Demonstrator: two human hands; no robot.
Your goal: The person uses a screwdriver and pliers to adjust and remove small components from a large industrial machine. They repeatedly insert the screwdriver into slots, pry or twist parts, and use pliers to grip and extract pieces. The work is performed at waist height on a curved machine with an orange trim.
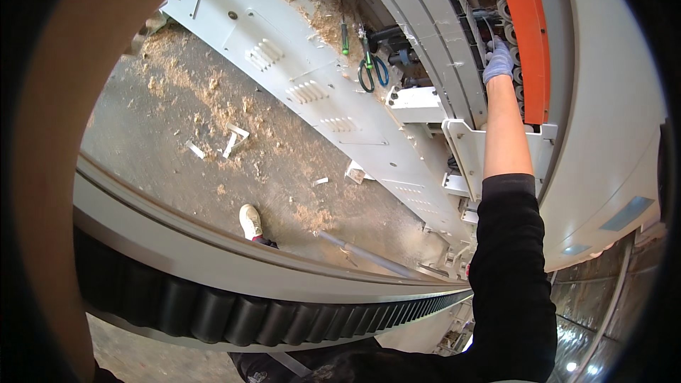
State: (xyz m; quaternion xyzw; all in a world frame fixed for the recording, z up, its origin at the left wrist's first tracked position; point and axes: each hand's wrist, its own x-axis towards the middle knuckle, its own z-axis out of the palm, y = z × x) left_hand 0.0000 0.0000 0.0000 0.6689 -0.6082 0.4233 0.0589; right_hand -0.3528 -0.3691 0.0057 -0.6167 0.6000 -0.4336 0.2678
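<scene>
Along the upper right of the view, a big pale machine bends with the lens, its long grey side panel [323, 108] slanting down toward the lower right past a floor [284, 163] strewn with wood shavings. Across the lower part sweeps a black ribbed band [248, 320] in a pale frame, the person's dark clothing below it and a light shoe [250, 221] beyond it.

Next in size come the grey rails [440, 35] and, to their right, a curved orange strip [528, 35]. Between them runs a narrow channel holding a row of small round rollers [504, 9]. A black sleeve [511, 255] rises from the lower right, and the bare forearm passes over a white bracket [464, 145] to the right hand [499, 62] in its pale thin glove.

That hand is at the channel, with rollers just to the right of the fingers and continuing beyond them, and the inner edge of the rails close on their left. The fingers point up the channel, looking partly bent; how far apart they stand, and whether they grip or only touch something, cannot be told at this size.

Left of the rails, well apart from the hand, lie scissors [368, 62] with dark looped handles and, beside them, a green-handled tool [345, 39]. Smallest are the white scraps [234, 140] on the floor.
</scene>
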